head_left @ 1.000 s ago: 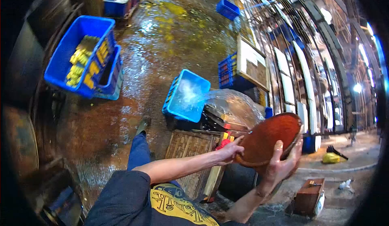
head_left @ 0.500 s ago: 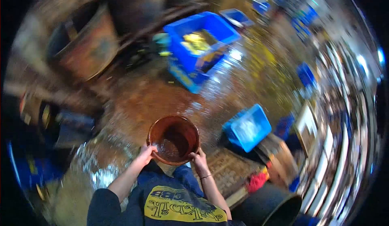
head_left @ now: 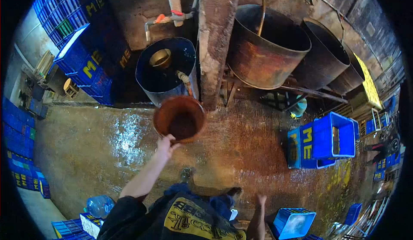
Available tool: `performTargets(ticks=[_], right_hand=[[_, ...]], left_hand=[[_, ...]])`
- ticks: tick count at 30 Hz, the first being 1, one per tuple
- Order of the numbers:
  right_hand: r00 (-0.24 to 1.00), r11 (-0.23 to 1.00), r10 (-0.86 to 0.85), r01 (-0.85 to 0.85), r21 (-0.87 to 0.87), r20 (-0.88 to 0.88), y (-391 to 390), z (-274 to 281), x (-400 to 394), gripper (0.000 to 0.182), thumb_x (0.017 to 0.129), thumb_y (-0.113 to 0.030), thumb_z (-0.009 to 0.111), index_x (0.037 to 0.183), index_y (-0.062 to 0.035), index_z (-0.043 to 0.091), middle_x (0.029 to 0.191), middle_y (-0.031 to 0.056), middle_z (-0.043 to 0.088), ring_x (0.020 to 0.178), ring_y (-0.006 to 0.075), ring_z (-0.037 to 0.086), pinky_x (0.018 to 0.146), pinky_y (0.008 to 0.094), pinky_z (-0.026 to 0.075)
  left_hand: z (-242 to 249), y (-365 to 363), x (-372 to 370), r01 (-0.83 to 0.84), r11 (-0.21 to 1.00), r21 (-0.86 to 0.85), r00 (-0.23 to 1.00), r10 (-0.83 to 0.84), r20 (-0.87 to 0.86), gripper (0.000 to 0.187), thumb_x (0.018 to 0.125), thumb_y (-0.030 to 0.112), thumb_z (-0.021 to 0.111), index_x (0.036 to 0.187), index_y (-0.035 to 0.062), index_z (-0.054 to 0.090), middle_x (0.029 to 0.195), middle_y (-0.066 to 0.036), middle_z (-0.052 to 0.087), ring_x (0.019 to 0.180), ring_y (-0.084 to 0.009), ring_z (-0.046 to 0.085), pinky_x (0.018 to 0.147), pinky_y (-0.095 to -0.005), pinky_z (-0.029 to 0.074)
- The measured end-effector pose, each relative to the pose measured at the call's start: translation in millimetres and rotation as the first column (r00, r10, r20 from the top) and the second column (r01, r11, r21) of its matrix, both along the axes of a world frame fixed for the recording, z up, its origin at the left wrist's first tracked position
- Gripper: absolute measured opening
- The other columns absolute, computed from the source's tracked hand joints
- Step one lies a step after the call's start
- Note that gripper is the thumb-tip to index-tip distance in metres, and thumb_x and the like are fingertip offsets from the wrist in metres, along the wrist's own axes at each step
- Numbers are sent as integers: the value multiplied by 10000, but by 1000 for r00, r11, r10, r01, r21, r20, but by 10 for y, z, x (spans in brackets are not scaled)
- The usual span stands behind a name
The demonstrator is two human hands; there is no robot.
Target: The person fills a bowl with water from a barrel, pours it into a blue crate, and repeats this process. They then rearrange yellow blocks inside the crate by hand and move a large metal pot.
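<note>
Rusty basin (head_left: 180,119) held out over the wet floor (head_left: 241,149), just short of the water drum (head_left: 167,70); left hand (head_left: 164,144) grips its near rim alone, right hand (head_left: 260,200) hangs free, fingers loosely spread. Risk: one-handed hold on a wet rim may slip; slick floor invites a fall

The round rust-brown bucket (head_left: 179,118) has a darker brown inside. The wet concrete floor (head_left: 107,154) is tan, stained rusty orange. The blue plastic crates (head_left: 325,139) carry yellow lettering. The dark blue metal drum (head_left: 165,70) holds black water and a brass-coloured bowl (head_left: 160,58). The navy shirt (head_left: 189,216) bears a yellow print.
</note>
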State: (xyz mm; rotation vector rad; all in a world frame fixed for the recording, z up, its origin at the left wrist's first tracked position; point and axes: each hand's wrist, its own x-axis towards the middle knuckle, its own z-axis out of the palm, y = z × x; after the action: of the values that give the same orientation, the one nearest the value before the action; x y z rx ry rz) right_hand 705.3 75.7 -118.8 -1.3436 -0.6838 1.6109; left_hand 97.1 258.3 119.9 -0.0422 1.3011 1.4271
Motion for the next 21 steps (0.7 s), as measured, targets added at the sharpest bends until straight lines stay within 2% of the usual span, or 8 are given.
performTargets(ticks=[1,2,3,5,9,11,14,21], right_hand=[[552,987,154,-125,-101,820,-398,-188,-143,238,801,-292,587,848,-61,621,733,60,598,621,195,574,487,368,445],[876,960,-22,154,-235,482,-798,-355,-229,180,803,-247,586,825,-70,607,675,29,550,627,179,551,470,364,424],[726,937,308,-121,-327,615,-1045,-96,-341,266,817,-237,610,995,-42,645,927,152,658,870,248,630,709,362,518],[880,991,98,-45,-124,465,-1469,576,-696,343,837,-254,600,1109,-46,593,988,167,634,880,274,624,715,395,523],[908,671,-411,240,-702,-82,-2113,1111,-824,486,807,-320,624,1210,-70,521,1000,198,604,879,323,606,737,460,516],[913,615,-377,374,-694,158,-2106,1216,-915,365,802,-291,630,1067,-66,520,893,158,575,764,281,576,648,416,493],[941,777,-206,324,-540,268,-1889,1014,-776,174,817,-189,582,926,-52,569,765,94,585,608,195,548,494,339,442],[469,911,-240,412,30,850,141,1442,562,229,839,-110,582,1049,-25,617,866,102,643,715,149,618,533,280,493]], left_hand=[[67,205,-308,-61,998,-3,997,61,-43,415,712,-35,528,1096,104,448,993,-84,475,885,-251,511,710,-507,554],[158,456,-563,-116,993,-2,989,115,-90,419,712,-31,525,1100,107,450,992,-81,469,870,-240,508,703,-496,556],[295,695,-736,-192,981,-27,976,188,-111,411,711,-24,528,1089,121,457,974,-72,461,842,-226,499,696,-484,556],[52,1233,-1282,-171,979,109,983,177,-50,363,713,-20,535,1054,83,460,955,-80,459,854,-235,499,709,-468,559],[332,1985,-1302,-161,929,334,986,135,99,440,761,75,628,1132,34,395,990,-110,474,816,-271,515,781,-460,542],[650,2115,-597,-161,979,122,978,142,152,335,821,203,619,1068,38,465,904,-97,518,809,-273,562,796,-442,535],[285,1969,755,439,868,232,868,-476,141,341,902,372,490,934,52,605,976,-111,634,935,-243,624,753,-385,545],[175,1613,3873,992,-95,-80,-111,-969,-221,459,846,269,630,1233,78,474,1142,-86,580,949,-166,609,727,-292,502]])
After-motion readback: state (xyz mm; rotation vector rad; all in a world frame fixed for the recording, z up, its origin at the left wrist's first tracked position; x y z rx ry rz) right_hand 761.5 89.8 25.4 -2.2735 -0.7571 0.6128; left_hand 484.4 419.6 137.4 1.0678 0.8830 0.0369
